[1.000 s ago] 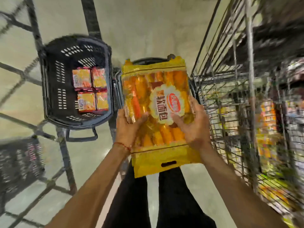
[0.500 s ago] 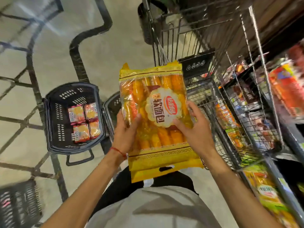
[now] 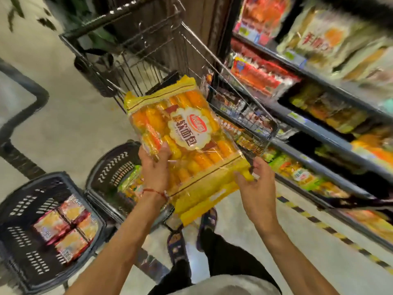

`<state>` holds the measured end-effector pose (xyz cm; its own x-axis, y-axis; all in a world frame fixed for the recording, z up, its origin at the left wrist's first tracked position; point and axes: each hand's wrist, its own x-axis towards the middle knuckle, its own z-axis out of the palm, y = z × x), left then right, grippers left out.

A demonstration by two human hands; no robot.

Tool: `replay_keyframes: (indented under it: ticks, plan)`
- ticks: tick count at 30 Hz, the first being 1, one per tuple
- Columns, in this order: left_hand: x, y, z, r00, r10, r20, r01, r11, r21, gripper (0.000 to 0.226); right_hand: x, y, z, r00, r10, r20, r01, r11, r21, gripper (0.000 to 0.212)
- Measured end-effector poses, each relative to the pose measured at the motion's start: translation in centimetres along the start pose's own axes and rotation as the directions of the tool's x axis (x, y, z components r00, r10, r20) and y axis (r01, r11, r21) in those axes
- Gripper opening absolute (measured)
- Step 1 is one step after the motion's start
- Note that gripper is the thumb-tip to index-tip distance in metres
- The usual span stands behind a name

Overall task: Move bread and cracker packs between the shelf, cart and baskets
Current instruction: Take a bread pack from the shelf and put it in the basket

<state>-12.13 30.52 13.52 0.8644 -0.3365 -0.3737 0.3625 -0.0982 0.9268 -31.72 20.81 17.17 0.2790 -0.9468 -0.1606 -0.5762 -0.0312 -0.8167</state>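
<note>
Now the bread pack is held in the air, tilted, in front of the wire cart and above a dark basket. The left hand grips its left side; the right hand pinches its lower right corner. In a second basket at left lie cracker packs.

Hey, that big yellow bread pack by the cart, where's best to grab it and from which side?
Probably take the bread pack by its long edges, low down, one hand from each side, as the left hand and right hand do. It is wide, flat and soft, tilted far end up, so gripping beside the flat yellow band spares the rolls.
</note>
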Motion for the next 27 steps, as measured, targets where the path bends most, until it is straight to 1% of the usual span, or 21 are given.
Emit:
replay_keyframes:
  ticks: [1, 2, 3, 4, 5, 6, 7, 8, 10, 12, 13, 14, 16, 17, 19, 20, 22, 23, 24, 26, 27]
  plan:
    - [-0.5, 0.2, 1.2, 1.000, 0.011, 0.006, -0.011, 1.000, -0.009, 0.063, -0.5, 1.0, -0.5, 0.997, 0.062, -0.034, -0.063, 0.998, -0.008, 0.073]
    - [-1.0, 0.3, 2.4, 1.000, 0.012, 0.012, -0.012, 0.999, -0.031, 0.060, -1.0, 1.7, -0.9, 0.989, 0.146, -0.033, -0.146, 0.989, 0.004, 0.085]
    - [-1.6, 0.2, 3.6, 1.000, 0.009, 0.025, -0.007, 0.999, -0.054, 0.058, -1.2, 2.0, -1.5, 0.971, 0.240, -0.013, -0.238, 0.969, 0.064, 0.095]
    - [-2.2, 0.2, 4.9, 0.999, -0.001, 0.040, 0.004, 0.998, -0.062, 0.058, -1.2, 2.4, -2.0, 0.946, 0.324, 0.018, -0.323, 0.932, 0.168, 0.100]
    - [-2.9, 0.2, 6.1, 0.998, -0.016, 0.060, 0.019, 0.998, -0.062, 0.060, -1.2, 2.5, -2.7, 0.922, 0.381, 0.066, -0.383, 0.878, 0.285, 0.095]
    - [-3.7, 0.2, 7.4, 0.997, -0.026, 0.076, 0.030, 0.998, -0.056, 0.062, -0.9, 2.6, -3.3, 0.909, 0.398, 0.123, -0.412, 0.818, 0.400, 0.082]
    - [-4.5, 0.1, 8.6, 0.996, -0.032, 0.087, 0.036, 0.998, -0.055, 0.066, -0.5, 2.9, -3.8, 0.909, 0.381, 0.169, -0.413, 0.772, 0.483, 0.071]
    - [-5.5, 0.1, 9.9, 0.994, -0.039, 0.101, 0.045, 0.998, -0.054, 0.069, -0.1, 3.2, -4.3, 0.919, 0.349, 0.183, -0.391, 0.749, 0.535, 0.069]
    - [-7.8, -0.3, 12.7, 0.989, -0.043, 0.145, 0.048, 0.998, -0.034, 0.071, 0.9, 4.0, -5.3, 0.940, 0.309, 0.144, -0.330, 0.718, 0.613, 0.084]
    - [-10.4, -0.9, 15.5, 0.985, -0.035, 0.166, 0.037, 0.999, -0.007, 0.068, 2.0, 5.1, -6.6, 0.951, 0.304, 0.049, -0.264, 0.723, 0.638, 0.099]
    - [-11.6, -1.4, 16.9, 0.986, -0.027, 0.164, 0.027, 1.000, 0.002, 0.067, 2.5, 5.9, -7.6, 0.951, 0.310, 0.000, -0.237, 0.725, 0.647, 0.102]
    - [-12.9, -1.8, 18.4, 0.986, -0.025, 0.165, 0.022, 0.999, 0.023, 0.068, 3.1, 6.9, -8.8, 0.949, 0.313, -0.036, -0.213, 0.719, 0.661, 0.101]
    - [-15.2, -3.0, 21.2, 0.984, -0.040, 0.175, 0.022, 0.994, 0.106, 0.079, 4.2, 8.9, -11.8, 0.953, 0.294, -0.073, -0.170, 0.720, 0.673, 0.090]
    - [-16.4, -3.4, 22.7, 0.982, -0.040, 0.183, 0.018, 0.992, 0.121, 0.080, 4.8, 10.1, -13.5, 0.955, 0.282, -0.089, -0.153, 0.728, 0.668, 0.085]
    - [-18.0, -4.9, 25.2, 0.977, -0.021, 0.214, -0.005, 0.993, 0.122, 0.063, 6.1, 12.2, -17.0, 0.953, 0.278, -0.124, -0.131, 0.743, 0.656, 0.079]
    - [-18.9, -5.6, 26.5, 0.967, -0.042, 0.250, 0.007, 0.990, 0.138, 0.053, 6.7, 13.1, -18.9, 0.949, 0.280, -0.143, -0.124, 0.751, 0.648, 0.076]
    - [-20.4, -6.9, 28.8, 0.939, -0.126, 0.321, 0.076, 0.984, 0.164, 0.050, 7.8, 14.8, -22.6, 0.953, 0.249, -0.172, -0.085, 0.765, 0.639, 0.073]
    - [-21.0, -7.3, 29.7, 0.929, -0.147, 0.340, 0.093, 0.981, 0.169, 0.058, 8.3, 15.8, -24.4, 0.956, 0.230, -0.183, -0.069, 0.780, 0.622, 0.074]
    - [-21.5, -7.3, 30.5, 0.935, -0.142, 0.325, 0.082, 0.978, 0.192, 0.074, 8.9, 16.7, -26.1, 0.958, 0.213, -0.192, -0.057, 0.798, 0.600, 0.075]
    - [-20.3, -9.9, 31.9, 0.969, -0.039, 0.246, -0.026, 0.966, 0.257, 0.114, 9.8, 18.8, -29.3, 0.964, 0.180, -0.198, -0.039, 0.828, 0.560, 0.084]
    - [-19.9, -10.2, 32.8, 0.972, -0.003, 0.233, -0.068, 0.953, 0.297, 0.127, 10.1, 19.7, -30.9, 0.967, 0.164, -0.196, -0.032, 0.837, 0.546, 0.089]
